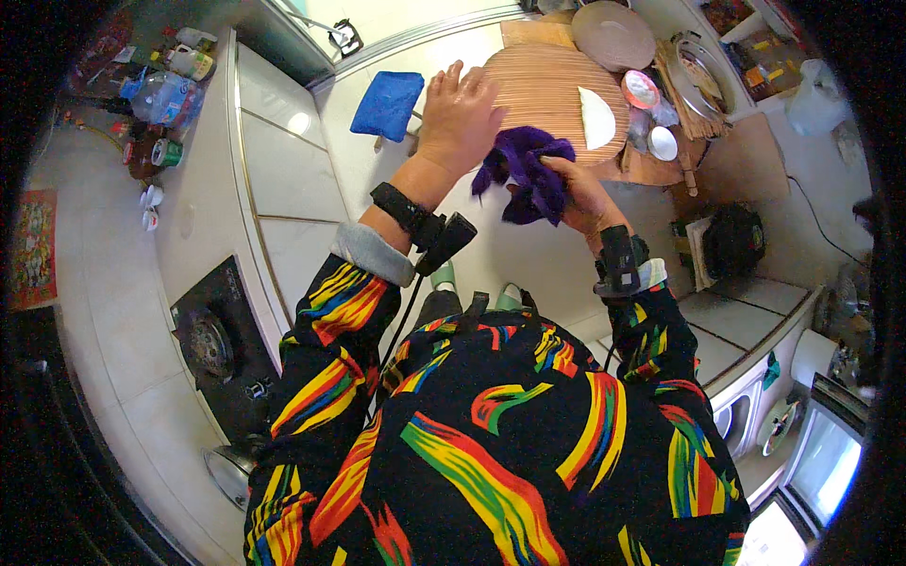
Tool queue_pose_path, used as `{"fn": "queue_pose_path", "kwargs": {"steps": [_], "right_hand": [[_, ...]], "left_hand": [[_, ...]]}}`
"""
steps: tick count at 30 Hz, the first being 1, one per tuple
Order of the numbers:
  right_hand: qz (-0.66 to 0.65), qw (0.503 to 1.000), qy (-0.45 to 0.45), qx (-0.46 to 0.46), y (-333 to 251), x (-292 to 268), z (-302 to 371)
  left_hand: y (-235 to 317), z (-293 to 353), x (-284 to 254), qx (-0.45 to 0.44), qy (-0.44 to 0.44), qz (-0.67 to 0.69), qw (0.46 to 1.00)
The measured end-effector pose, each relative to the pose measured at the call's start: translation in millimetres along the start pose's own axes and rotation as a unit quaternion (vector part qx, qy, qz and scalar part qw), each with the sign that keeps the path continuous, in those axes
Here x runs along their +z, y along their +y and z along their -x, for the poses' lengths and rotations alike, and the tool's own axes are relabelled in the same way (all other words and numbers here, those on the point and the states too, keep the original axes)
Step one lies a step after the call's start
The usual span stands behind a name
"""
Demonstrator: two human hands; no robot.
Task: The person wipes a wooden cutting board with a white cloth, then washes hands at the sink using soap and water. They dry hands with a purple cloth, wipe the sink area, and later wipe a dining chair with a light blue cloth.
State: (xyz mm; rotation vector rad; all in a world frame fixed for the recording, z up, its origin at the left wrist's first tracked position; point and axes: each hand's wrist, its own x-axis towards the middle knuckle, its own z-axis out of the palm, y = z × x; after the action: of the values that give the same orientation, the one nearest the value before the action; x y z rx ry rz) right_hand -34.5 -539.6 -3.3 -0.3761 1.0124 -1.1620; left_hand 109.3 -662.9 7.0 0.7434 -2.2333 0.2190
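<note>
My right hand [587, 200] is closed around a crumpled purple cloth [525, 172], which hangs in loose folds at the near edge of a round slatted mat [538, 90]. Up and to the left of the cloth is my left hand [459, 115], its fingers spread and holding nothing. It overlaps the mat's left edge; whether it touches the mat I cannot tell. A white half-moon-shaped piece [597, 120] lies on the right part of the mat, just beyond my right hand.
Right of the mat stand a pink-and-white bowl [641, 90] and a small white bowl [662, 143]. A round board [613, 36] lies behind them. A stool with a blue seat [388, 102] stands at left, near a counter with a black gas hob [217, 349].
</note>
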Motion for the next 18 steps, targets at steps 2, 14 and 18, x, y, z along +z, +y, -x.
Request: {"fn": "queue_pose_path", "kwargs": {"steps": [2, 14, 18], "right_hand": [[-0.05, 0.997, -0.027, -0.058, 3.6, 14.3, -7.2], [-0.185, 0.963, -0.067, -0.187, 31.6, 32.9, -84.5], [-0.33, 0.891, -0.219, -0.221, 27.5, 40.7, -69.4]], "left_hand": [[-1.4, 0.2, 0.9, -0.002, 0.01, 0.032, 0.999], [38.1, 0.0, -23.4, -0.175, -0.077, 0.86, 0.473], [21.4, 0.0, -18.5, -0.233, -0.067, 0.962, 0.123]]}}
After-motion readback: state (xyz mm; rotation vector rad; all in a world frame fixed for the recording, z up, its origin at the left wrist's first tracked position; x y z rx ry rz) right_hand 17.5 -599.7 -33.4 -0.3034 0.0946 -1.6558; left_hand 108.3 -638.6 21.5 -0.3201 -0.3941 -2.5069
